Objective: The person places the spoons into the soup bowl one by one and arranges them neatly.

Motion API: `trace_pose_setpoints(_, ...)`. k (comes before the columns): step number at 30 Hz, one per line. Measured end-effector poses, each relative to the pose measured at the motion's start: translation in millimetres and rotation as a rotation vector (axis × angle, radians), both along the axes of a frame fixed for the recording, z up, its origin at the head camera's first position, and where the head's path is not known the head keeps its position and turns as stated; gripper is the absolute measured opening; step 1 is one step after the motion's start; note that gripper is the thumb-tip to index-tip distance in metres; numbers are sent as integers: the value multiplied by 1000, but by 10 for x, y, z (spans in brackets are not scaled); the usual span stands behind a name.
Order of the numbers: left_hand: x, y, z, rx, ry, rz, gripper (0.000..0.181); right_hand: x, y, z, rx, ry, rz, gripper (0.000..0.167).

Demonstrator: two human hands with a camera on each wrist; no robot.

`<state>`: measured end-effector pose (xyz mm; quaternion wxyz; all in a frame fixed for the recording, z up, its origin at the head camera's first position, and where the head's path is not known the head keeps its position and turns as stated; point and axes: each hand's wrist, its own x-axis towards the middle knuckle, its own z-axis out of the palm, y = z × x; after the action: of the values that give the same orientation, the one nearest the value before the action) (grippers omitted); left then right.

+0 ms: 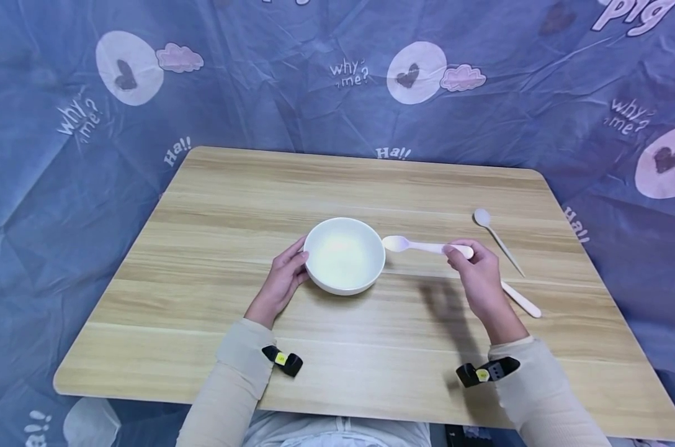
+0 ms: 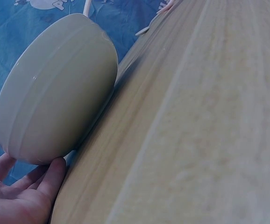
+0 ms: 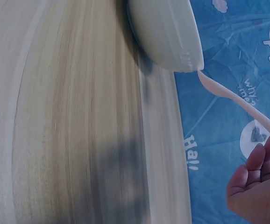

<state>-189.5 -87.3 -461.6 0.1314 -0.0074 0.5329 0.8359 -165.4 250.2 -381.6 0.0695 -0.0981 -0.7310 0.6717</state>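
Note:
A white bowl (image 1: 345, 256) stands near the middle of the wooden table. My left hand (image 1: 281, 279) grips its left side, with the thumb by the rim and the fingers (image 2: 53, 179) against its lower wall in the left wrist view. A pale pink spoon (image 1: 424, 247) is held above the table, pinched near its handle end by my right hand (image 1: 479, 279). Its scoop points left and is at the bowl's right rim. In the right wrist view the spoon tip (image 3: 209, 84) appears to meet the rim of the bowl (image 3: 170, 37).
On the right of the wooden table (image 1: 248, 198) lies a pale spoon (image 1: 499, 242), its handle slanting toward me. Nearer, a white handle (image 1: 522, 300) sticks out from behind my right hand. A blue printed cloth (image 1: 293, 112) hangs behind the table.

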Motion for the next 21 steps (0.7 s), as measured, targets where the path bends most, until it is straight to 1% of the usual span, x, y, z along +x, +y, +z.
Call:
trace_pose_setpoints(2,1,-1,3,-1,-1,1,49,-1,-10,5,-4,6,2,5)
trace_pose_setpoints(9,-3,-4,4,1,-4,-14,49,-10,-17,19,-26,15,-29,9)
trace_pose_setpoints(15,-7,-5,10,-6,-9,-13,49,2,-28,49,-46,19,-18,8)
trace_pose_setpoints(21,-7,-2,7,-13,-7,-11,49,1,-56,25,-59,4,9,7)
